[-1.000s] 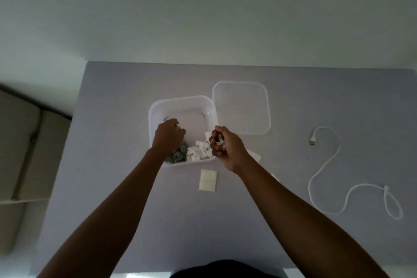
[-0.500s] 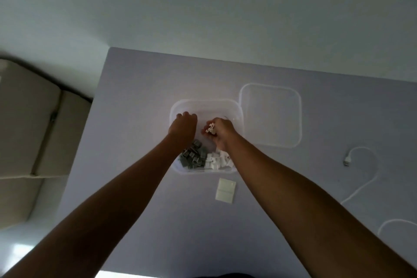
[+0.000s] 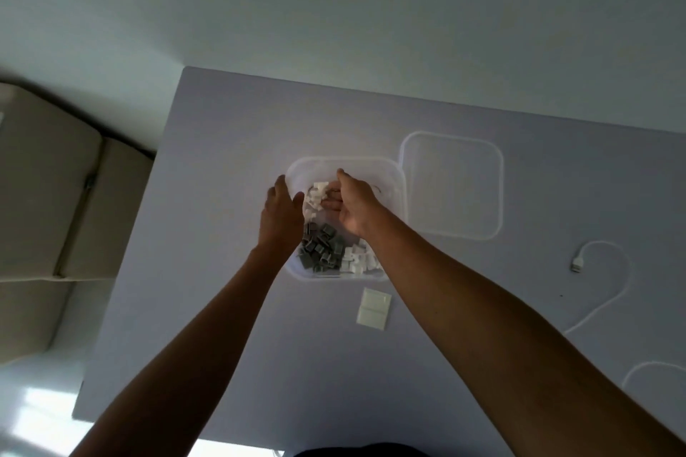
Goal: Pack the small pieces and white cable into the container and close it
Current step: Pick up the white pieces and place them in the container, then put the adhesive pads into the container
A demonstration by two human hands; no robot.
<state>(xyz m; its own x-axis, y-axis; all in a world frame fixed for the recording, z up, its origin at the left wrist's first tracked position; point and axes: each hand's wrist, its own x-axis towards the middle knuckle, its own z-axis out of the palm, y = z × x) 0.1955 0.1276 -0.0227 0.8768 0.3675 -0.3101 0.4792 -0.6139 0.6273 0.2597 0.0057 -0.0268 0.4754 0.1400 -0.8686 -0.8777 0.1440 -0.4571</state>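
My right hand cups white pieces over the container; my left hand hovers open. Right of the container: lid, white cable. Pale card nearer me on the lilac tabletop.

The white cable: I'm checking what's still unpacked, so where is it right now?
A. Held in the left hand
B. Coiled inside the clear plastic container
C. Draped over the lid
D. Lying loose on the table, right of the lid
D: the white cable lies loose on the grey table, right of the clear square lid and outside the clear plastic container.
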